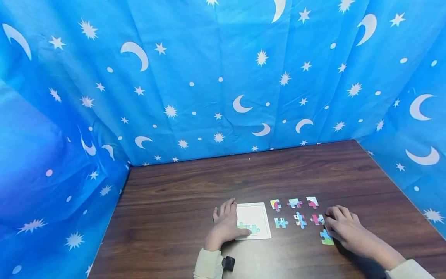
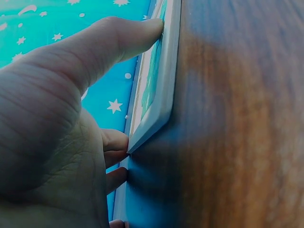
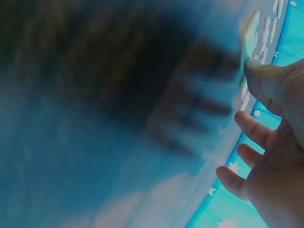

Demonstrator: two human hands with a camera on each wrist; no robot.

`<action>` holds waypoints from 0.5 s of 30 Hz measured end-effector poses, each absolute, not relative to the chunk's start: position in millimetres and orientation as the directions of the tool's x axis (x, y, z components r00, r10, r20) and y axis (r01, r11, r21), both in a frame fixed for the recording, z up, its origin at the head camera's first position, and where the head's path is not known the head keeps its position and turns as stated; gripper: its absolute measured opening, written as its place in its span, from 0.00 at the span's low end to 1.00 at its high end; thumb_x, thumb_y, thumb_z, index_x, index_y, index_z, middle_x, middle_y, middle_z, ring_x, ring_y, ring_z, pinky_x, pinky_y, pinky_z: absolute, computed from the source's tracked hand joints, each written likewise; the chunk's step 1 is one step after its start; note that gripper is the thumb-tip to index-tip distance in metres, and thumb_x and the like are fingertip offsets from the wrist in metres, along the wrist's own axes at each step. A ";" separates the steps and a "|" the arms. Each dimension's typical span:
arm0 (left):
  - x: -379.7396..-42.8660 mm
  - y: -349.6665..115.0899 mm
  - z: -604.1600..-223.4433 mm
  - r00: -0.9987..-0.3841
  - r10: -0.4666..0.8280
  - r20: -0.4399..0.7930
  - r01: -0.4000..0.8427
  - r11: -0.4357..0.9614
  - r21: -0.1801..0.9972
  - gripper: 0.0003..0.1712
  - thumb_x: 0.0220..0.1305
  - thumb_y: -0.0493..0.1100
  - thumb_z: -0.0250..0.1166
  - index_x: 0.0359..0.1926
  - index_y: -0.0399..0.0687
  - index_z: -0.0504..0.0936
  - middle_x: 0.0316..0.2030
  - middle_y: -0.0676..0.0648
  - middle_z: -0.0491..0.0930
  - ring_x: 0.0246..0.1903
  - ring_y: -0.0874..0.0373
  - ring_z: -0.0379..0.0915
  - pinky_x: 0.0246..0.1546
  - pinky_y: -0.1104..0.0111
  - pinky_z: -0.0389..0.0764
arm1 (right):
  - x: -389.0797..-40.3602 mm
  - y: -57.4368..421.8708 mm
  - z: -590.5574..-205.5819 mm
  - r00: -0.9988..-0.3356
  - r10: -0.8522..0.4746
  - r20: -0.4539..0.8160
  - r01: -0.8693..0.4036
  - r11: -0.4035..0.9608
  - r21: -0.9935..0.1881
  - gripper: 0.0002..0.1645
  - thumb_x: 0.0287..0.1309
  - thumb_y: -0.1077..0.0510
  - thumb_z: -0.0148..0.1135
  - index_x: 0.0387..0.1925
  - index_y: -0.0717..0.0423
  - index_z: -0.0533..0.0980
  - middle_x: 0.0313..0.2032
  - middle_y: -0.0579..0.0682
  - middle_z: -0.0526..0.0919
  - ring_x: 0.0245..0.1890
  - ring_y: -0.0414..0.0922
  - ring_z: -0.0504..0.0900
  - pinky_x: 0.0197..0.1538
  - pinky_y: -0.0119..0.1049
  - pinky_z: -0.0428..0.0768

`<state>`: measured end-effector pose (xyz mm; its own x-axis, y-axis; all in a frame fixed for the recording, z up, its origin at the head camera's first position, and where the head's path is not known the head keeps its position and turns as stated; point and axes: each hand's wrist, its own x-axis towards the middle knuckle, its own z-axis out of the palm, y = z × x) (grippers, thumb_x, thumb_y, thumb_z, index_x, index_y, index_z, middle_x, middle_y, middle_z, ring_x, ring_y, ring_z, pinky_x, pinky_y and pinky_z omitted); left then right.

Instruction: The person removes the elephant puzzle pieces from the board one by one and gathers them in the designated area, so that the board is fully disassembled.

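In the head view my left hand rests at the left side of a white square puzzle tray. Its thumb reaches over the rim onto joined jigsaw pieces along the tray's bottom, as the left wrist view also shows; the other fingers lie by the left edge. My right hand is low over the table at the right, fingers loosely bent. Its thumb is right at a blue and green jigsaw piece, which the hand partly covers. In the right wrist view the thumb meets that piece's edge.
Between tray and right hand lie several loose jigsaw pieces in two rows, among them a yellow and red piece and a red piece. The dark wooden table meets a blue star-and-moon curtain behind and at both sides.
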<state>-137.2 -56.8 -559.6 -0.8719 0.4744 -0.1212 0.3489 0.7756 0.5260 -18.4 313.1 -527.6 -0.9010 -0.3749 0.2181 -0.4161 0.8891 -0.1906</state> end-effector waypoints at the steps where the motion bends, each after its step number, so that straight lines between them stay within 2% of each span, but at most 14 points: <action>1: -137.4 -57.0 -559.5 -0.872 0.474 -0.121 0.349 0.776 0.526 0.60 0.46 0.59 0.78 0.73 0.34 0.61 0.75 0.38 0.54 0.73 0.37 0.46 0.68 0.33 0.42 | -18.9 313.6 -529.9 -0.893 -0.380 0.242 -0.426 0.886 -0.184 0.26 0.47 0.67 0.75 0.26 0.37 0.68 0.46 0.53 0.72 0.49 0.62 0.69 0.35 0.62 0.71; 7: -136.6 -57.1 -556.1 -0.870 0.478 -0.124 0.349 0.772 0.530 0.59 0.48 0.59 0.78 0.73 0.34 0.61 0.75 0.38 0.54 0.73 0.37 0.46 0.68 0.33 0.42 | -21.3 317.8 -537.2 -0.858 -0.392 0.333 -0.462 0.872 -0.163 0.26 0.40 0.64 0.77 0.26 0.35 0.69 0.45 0.52 0.73 0.47 0.61 0.70 0.34 0.62 0.71; 15: -137.0 -57.7 -557.0 -0.872 0.475 -0.122 0.345 0.771 0.536 0.61 0.47 0.59 0.79 0.74 0.34 0.60 0.75 0.38 0.54 0.73 0.37 0.46 0.68 0.32 0.41 | -25.0 323.4 -539.8 -0.845 -0.405 0.349 -0.475 0.868 -0.144 0.25 0.37 0.61 0.79 0.26 0.34 0.72 0.43 0.50 0.74 0.46 0.60 0.70 0.31 0.59 0.72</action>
